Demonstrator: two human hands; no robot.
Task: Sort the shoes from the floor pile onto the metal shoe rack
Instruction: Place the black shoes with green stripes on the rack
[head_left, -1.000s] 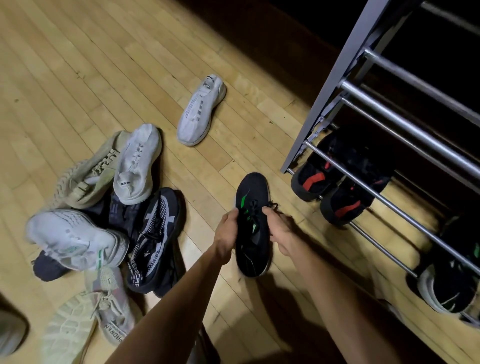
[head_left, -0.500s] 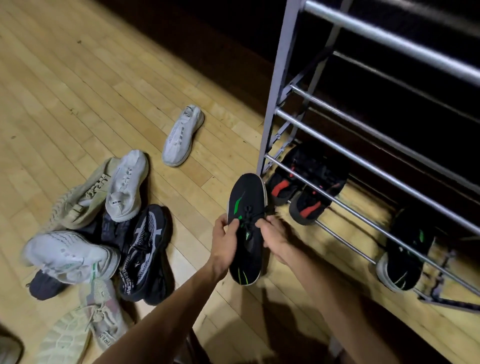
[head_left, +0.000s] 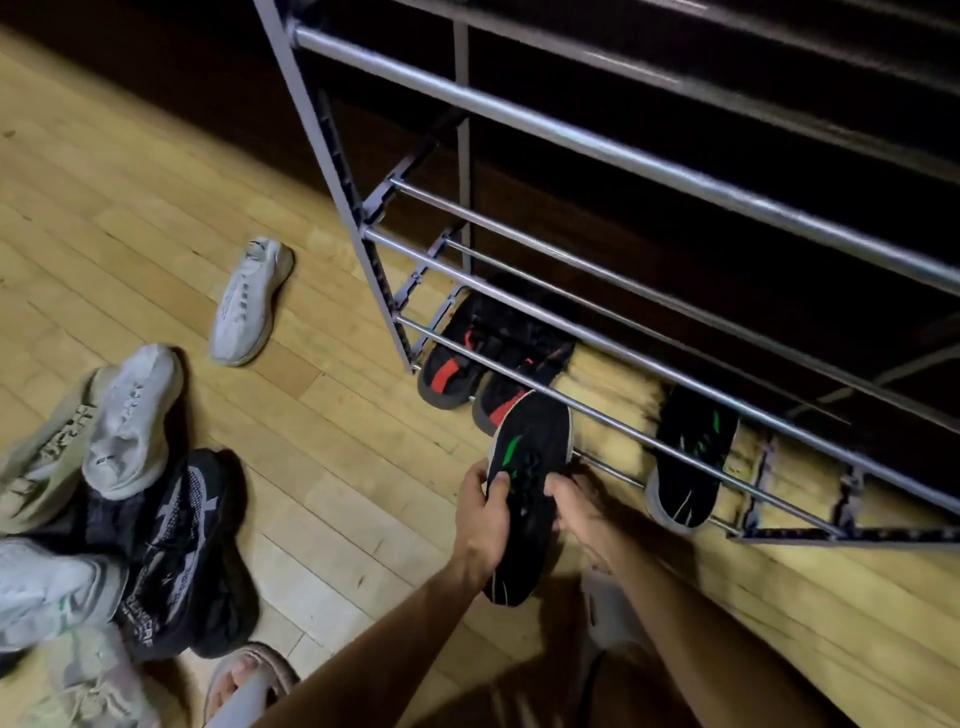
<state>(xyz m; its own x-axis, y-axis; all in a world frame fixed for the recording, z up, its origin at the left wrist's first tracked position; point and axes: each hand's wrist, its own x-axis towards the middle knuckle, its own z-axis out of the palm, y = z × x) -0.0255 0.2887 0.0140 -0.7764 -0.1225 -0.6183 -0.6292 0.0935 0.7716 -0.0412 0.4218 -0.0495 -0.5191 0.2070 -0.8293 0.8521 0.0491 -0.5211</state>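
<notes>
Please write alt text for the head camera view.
Both hands, left hand and right hand, hold a black shoe with green marks near the metal shoe rack, whose bottom shelf holds its match. More shoes lie piled on the wooden floor.

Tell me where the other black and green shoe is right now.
In the head view it sits on the rack's bottom tier, right of the black and red pair: the black and green shoe.

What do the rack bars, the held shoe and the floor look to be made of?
Rack bars: metal tubes, silvery with bright streaks, likely chromed or polished steel. Held shoe, gripped by left hand and right hand: matte black upper, probably knit or mesh; pale sole edge, likely rubber or foam. Floor: pale wood planks with seams, faintly glossy.
</notes>
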